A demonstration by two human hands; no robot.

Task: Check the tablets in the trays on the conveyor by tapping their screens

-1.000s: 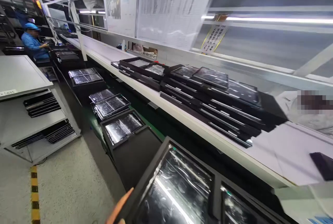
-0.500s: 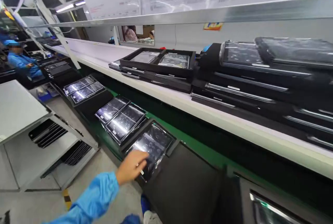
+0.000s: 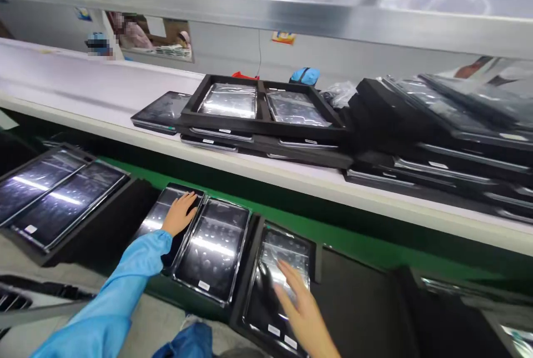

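Note:
My left hand (image 3: pixel 180 213), in a blue sleeve, rests flat on a glossy dark tablet (image 3: pixel 160 215) lying in a black tray on the lower green conveyor (image 3: pixel 341 241). A second wrapped tablet (image 3: pixel 213 248) lies right beside it. My right hand (image 3: pixel 300 305) hovers with fingers spread over a third wrapped tablet (image 3: pixel 277 277) in a black tray (image 3: pixel 249 269) nearer me; whether it touches is unclear. Neither hand grips anything.
A white upper shelf (image 3: pixel 83 91) carries a stacked black tray with two wrapped tablets (image 3: pixel 260 104) and a tall pile of black trays (image 3: pixel 449 141) at right. More tablets (image 3: pixel 54 194) lie at far left. People work behind the partition opening (image 3: pixel 141 36).
The view has swung right and down along the line. My left hand moved onto the left tablet, and my right hand has come into view over the nearer tablet.

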